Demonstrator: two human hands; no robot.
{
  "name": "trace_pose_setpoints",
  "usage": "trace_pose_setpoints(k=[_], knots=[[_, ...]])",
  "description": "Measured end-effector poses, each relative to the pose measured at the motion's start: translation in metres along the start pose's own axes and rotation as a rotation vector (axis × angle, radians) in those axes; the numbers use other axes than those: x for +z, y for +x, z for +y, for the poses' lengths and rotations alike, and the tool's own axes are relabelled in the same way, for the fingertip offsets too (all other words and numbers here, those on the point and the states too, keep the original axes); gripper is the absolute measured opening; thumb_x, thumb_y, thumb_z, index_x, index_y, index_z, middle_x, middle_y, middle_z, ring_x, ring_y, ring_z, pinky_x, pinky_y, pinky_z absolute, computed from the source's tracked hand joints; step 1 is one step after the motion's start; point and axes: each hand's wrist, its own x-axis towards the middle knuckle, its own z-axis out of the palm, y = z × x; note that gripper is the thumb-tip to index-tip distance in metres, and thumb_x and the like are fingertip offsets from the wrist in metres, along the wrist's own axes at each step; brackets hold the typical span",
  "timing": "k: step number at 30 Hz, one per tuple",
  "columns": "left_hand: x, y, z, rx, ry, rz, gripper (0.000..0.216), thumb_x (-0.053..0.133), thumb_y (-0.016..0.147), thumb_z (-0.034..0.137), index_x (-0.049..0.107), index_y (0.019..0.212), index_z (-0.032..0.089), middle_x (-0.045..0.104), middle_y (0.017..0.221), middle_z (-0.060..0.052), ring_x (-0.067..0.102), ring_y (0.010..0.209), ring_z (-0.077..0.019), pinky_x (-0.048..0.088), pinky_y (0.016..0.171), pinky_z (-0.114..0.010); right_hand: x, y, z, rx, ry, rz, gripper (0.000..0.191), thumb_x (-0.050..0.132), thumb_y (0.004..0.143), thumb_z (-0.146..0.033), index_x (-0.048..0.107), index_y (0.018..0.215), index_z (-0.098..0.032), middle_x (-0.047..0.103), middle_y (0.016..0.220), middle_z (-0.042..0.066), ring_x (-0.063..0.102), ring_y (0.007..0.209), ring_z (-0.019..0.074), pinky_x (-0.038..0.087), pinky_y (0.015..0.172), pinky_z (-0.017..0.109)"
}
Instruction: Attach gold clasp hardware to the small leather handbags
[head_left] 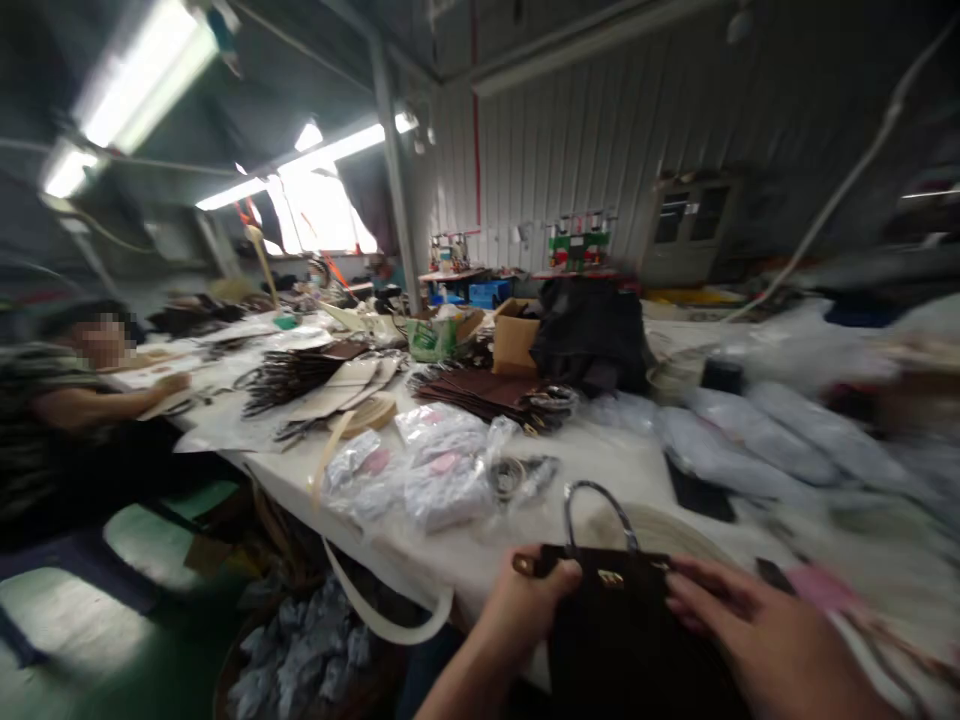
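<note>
A dark brown handbag (622,640) with a plastic-wrapped handle (600,490) and small gold hardware stands at the near table edge. My left hand (532,590) grips its upper left corner, the thumb lying on the front face. On the upper right corner, my right hand (739,610) holds the bag with its fingers bent over the edge. The lower part of the bag runs out of the picture. Just beyond the bag lie clear plastic packets (446,470) with pale contents and pink patches. A coil of pale strip (660,530) is partly hidden behind the bag.
Stacks of brown bag pieces (480,390) and a cardboard box (515,340) occupy the white table (300,490). Plastic-wrapped bundles (750,440) lie on the right. A pale strip (390,630) hangs off the edge above a basket of crumpled plastic (300,650). Another person (67,420) sits at left.
</note>
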Motion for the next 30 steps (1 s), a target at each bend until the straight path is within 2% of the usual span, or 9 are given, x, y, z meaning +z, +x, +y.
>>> trace_pose_setpoints(k=[2,4,6,14,20,26,30], knots=[[0.000,-0.002,0.005,-0.013,-0.008,-0.044,0.050,0.094,0.076,0.057,0.087,0.100,0.013,0.084,0.098,-0.012,0.074,0.093,-0.0316,0.057,0.088,-0.040,-0.010,-0.006,-0.028,0.153,0.056,-0.053,0.039,0.083,0.083,-0.055,0.093,0.103,-0.023,0.084,0.080,0.011,0.083,0.064,0.0339,0.071,0.058,0.038],[0.000,-0.001,0.007,-0.012,0.002,-0.067,0.046,0.093,0.079,0.054,0.087,0.102,0.014,0.085,0.103,-0.012,0.075,0.099,-0.0323,0.058,0.090,-0.039,-0.011,-0.008,-0.047,0.166,0.024,-0.056,0.035,0.082,0.086,-0.049,0.093,0.106,-0.022,0.086,0.086,0.009,0.084,0.073,0.0321,0.073,0.070,0.038],[0.001,0.001,0.009,-0.007,0.022,-0.074,0.043,0.092,0.082,0.053,0.086,0.101,0.014,0.085,0.103,-0.012,0.076,0.101,-0.0314,0.058,0.090,-0.037,-0.011,-0.009,-0.054,0.155,0.002,-0.062,0.032,0.080,0.089,-0.045,0.092,0.108,-0.021,0.087,0.091,0.009,0.085,0.076,0.0303,0.072,0.075,0.038],[0.010,-0.007,0.017,0.005,0.024,-0.095,0.044,0.091,0.085,0.052,0.086,0.109,0.015,0.086,0.105,-0.010,0.077,0.099,-0.0288,0.058,0.090,-0.035,-0.014,-0.016,-0.047,0.063,-0.129,-0.049,0.025,0.077,0.096,-0.036,0.091,0.111,-0.022,0.088,0.106,0.009,0.085,0.085,0.0283,0.072,0.081,0.038],[0.013,-0.004,0.016,0.060,0.106,-0.075,0.040,0.088,0.087,0.050,0.086,0.106,0.015,0.085,0.103,-0.009,0.075,0.096,-0.0270,0.056,0.086,-0.032,-0.017,-0.015,-0.046,0.004,-0.183,-0.044,0.020,0.076,0.097,-0.032,0.091,0.105,-0.022,0.087,0.103,0.009,0.085,0.087,0.0288,0.071,0.086,0.040],[0.014,-0.003,0.006,0.113,0.136,-0.053,0.037,0.084,0.092,0.052,0.084,0.105,0.017,0.084,0.100,-0.007,0.073,0.093,-0.0264,0.054,0.081,-0.031,-0.023,-0.015,-0.043,0.013,-0.227,-0.083,0.019,0.077,0.098,-0.031,0.092,0.105,-0.023,0.088,0.102,0.007,0.085,0.086,0.0283,0.070,0.088,0.040],[0.021,-0.003,0.004,0.222,0.211,-0.014,0.033,0.081,0.097,0.051,0.083,0.102,0.019,0.083,0.099,-0.006,0.072,0.094,-0.0267,0.054,0.085,-0.031,-0.025,-0.009,-0.043,0.035,-0.267,-0.132,0.016,0.078,0.097,-0.025,0.092,0.104,-0.023,0.088,0.101,0.007,0.085,0.086,0.0276,0.069,0.089,0.040]])
